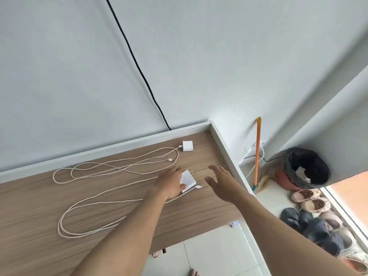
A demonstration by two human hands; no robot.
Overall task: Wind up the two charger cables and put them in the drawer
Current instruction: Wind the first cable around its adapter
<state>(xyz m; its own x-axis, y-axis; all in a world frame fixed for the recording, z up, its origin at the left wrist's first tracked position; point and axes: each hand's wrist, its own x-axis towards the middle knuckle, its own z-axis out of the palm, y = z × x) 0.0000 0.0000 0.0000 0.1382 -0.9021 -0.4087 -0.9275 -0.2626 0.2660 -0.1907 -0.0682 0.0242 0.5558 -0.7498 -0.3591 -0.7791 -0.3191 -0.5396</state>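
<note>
- Here the left hand (169, 183) is closed over the near charger plug (187, 180), thumb on its top face, seemingly to lift it as the starting end for winding; the plug is tilted, one edge up off the bench (209, 212).
- The right hand (223, 183) hovers just right of that plug, fingers spread and holding nothing; probably ready to catch the loose connector (198, 186) beside the plug.
- The near cable (83, 220) trails left of the plug in long slack loops across the bench; unwound so far.
- The far plug (187, 146) lies beyond the near plug, close to the bench's back rim; the far cable (95, 170) sprawls left of it, untouched.
- No drawer shows; I cannot tell where it sits; winding looks barely begun.
</note>
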